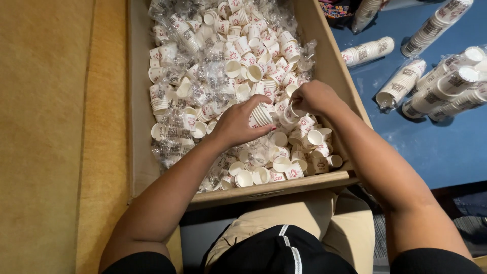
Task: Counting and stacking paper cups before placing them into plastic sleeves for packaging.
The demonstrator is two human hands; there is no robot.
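A long cardboard box [335, 61] in front of me is full of small white paper cups with red print [243, 50], mixed with clear plastic wrappers. My left hand [236, 123] holds a short nested stack of cups [262, 114] on its side, over the middle of the box. My right hand [313, 97] is just to the right of it, fingers closed on a single cup [293, 110] near the stack's open end.
A blue surface [436, 147] lies right of the box, with several wrapped sleeves of stacked cups [441, 89] on it. A tan mat [45, 137] runs along the left. My knees in beige trousers [304, 218] sit below the box's near wall.
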